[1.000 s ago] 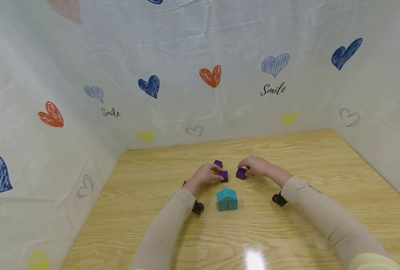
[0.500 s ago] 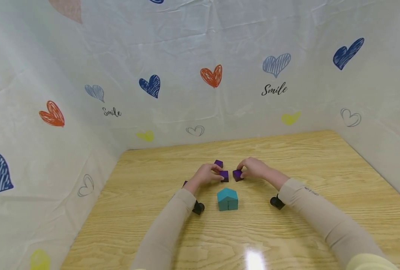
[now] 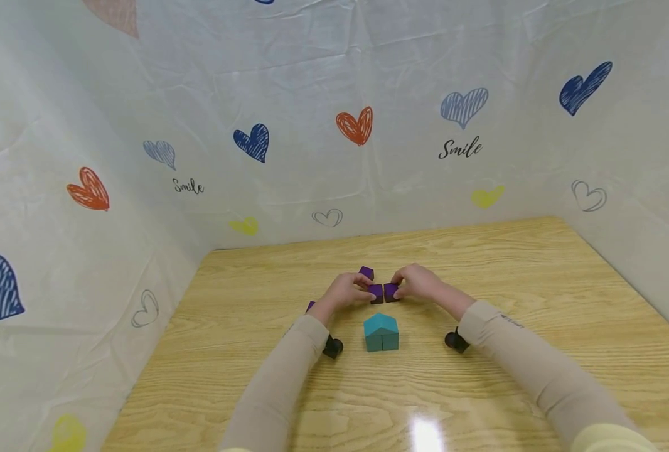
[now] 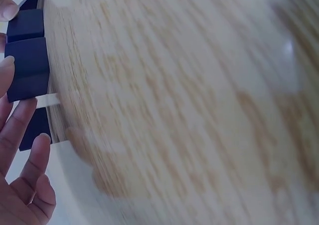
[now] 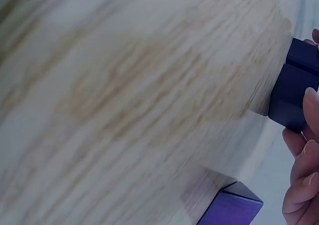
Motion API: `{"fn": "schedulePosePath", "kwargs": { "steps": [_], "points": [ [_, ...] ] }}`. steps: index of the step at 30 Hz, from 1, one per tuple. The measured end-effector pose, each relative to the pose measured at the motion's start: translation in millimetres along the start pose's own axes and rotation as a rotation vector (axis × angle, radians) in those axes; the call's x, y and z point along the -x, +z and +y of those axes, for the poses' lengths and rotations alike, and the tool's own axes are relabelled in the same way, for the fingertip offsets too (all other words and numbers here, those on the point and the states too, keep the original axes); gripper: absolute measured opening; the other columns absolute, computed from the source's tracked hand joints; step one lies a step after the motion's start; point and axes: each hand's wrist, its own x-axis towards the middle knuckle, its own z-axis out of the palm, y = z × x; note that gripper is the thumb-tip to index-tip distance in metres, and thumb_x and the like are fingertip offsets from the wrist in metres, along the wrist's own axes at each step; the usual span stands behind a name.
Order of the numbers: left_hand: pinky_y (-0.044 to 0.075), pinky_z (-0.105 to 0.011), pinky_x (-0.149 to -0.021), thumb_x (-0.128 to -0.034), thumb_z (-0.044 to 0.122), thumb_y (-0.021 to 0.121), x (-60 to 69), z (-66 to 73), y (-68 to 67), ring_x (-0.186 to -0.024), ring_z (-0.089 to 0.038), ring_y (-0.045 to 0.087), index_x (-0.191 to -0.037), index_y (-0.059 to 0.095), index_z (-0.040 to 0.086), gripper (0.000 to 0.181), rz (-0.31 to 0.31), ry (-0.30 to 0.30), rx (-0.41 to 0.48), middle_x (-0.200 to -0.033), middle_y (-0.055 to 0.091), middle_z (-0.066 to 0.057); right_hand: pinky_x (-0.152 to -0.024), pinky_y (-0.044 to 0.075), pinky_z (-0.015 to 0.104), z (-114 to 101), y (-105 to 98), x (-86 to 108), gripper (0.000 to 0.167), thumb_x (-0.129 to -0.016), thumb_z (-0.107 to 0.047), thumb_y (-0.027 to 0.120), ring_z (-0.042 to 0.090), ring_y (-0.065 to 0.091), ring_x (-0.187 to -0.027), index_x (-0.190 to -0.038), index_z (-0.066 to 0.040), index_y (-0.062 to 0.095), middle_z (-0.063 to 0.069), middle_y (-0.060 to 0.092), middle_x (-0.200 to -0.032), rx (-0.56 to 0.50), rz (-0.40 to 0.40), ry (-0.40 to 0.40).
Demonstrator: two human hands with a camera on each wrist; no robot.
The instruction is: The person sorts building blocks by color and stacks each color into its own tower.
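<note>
My left hand pinches a purple block between thumb and fingers on the wooden table. Close on its right, my right hand pinches a second purple block. In the left wrist view the left-hand block and the right-hand block lie side by side, almost touching. Another purple block lies just behind the left fingers. A purple wedge-shaped block shows in the right wrist view, near the right hand. In front of both hands stands a teal house shape of several blocks.
A further purple piece peeks out beside the left wrist, mostly hidden by the arm. Black wrist cameras sit under the left cuff and right cuff. A white curtain printed with hearts encloses the table's back and sides.
My right hand has slid its purple block leftward and turned it square, closing the gap to the left hand's block. The left hand has stayed nearly still, holding its block.
</note>
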Motion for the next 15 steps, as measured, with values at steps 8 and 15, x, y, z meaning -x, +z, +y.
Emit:
{"fn": "schedulePosePath", "kwargs": {
  "steps": [8,15],
  "points": [
    [0.043,-0.033,-0.086,-0.0779,0.022,0.074,0.4,0.3,0.1,-0.093,-0.018,0.054,-0.103,0.066,0.011,0.029,0.010,-0.006,0.011,-0.097,0.064,-0.003,-0.072,0.048,0.034,-7.3,0.2,-0.4,0.024,-0.078,-0.015,0.072,0.020,0.060,-0.083,-0.098,-0.001,0.068,0.010,0.068,-0.096,-0.008,-0.003,0.036],
    [0.042,-0.034,-0.087,-0.0780,0.022,0.073,1.5,1.8,0.3,-0.093,-0.018,0.054,-0.103,0.066,0.011,0.028,0.012,-0.023,0.026,-0.098,0.064,-0.003,-0.070,0.048,0.032,-7.1,1.0,-0.5,0.023,-0.079,-0.013,0.071,0.019,0.059,-0.082,-0.098,0.000,0.068,0.011,0.067,-0.096,0.010,-0.002,0.020]
  ]
}}
